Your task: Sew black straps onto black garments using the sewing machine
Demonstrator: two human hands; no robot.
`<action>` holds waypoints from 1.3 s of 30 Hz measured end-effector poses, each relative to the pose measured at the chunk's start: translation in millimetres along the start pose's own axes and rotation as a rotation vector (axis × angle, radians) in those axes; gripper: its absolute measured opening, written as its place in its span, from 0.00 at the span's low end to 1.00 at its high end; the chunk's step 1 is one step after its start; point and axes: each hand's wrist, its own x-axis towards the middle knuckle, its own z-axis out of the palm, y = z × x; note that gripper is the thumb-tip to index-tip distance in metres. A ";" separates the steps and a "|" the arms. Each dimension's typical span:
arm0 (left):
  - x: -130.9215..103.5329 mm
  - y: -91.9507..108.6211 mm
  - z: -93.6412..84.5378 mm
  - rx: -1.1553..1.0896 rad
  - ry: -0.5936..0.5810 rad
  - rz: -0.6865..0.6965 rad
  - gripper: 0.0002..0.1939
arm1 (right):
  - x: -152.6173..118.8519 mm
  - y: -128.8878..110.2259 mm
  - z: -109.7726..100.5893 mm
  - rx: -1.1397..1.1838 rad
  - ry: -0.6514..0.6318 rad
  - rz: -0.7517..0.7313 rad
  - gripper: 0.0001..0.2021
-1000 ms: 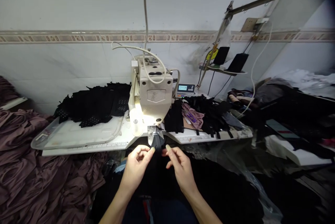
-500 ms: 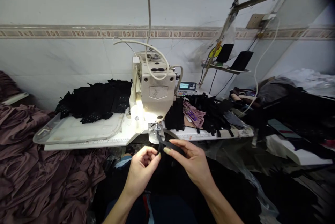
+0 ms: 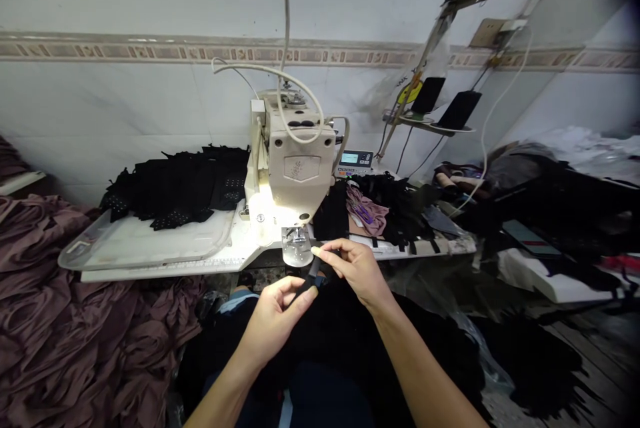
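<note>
A narrow black fabric strap (image 3: 313,271) runs between my two hands, just in front of the sewing machine (image 3: 299,168). My left hand (image 3: 275,311) pinches its lower part between thumb and fingers. Higher and to the right, my right hand (image 3: 353,268) pinches the upper end near the machine's lit metal needle plate (image 3: 297,253). The strap lies apart from the presser foot (image 3: 299,235). Black cloth covers my lap below, and where the strap joins it I cannot make out.
Black garment pieces (image 3: 175,181) lie on a clear plastic tray (image 3: 150,245) at left. Mauve fabric (image 3: 90,315) is heaped beside the table. Right of the machine are black pieces and a mauve bundle (image 3: 367,208). A thread stand (image 3: 435,118) rises behind; a phone (image 3: 530,239) lies far right.
The strap has come away from the needle area toward me. My right hand has risen slightly toward the plate, while my hands have spread apart along the strap. The view has shifted slightly.
</note>
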 end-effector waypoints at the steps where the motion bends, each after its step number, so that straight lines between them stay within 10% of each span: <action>1: -0.3 -0.6 -0.7 0.014 -0.020 -0.019 0.27 | -1.4 -1.8 0.0 -0.001 -0.023 -0.006 0.17; 12: 10.5 2.6 0.3 0.092 0.138 0.210 0.17 | 16.5 16.5 3.5 -0.058 0.018 -0.075 0.16; 20: 10.6 -1.9 -7.4 0.797 0.471 0.651 0.11 | 48.8 41.9 8.0 -0.111 0.053 -0.186 0.12; 25: 4.7 -8.1 -4.7 1.246 0.420 0.938 0.21 | 67.2 43.5 10.9 -0.245 0.076 -0.249 0.08; 39: 30.7 -6.1 8.6 1.453 0.515 0.829 0.20 | 107.8 43.9 27.8 -0.333 0.122 -0.246 0.06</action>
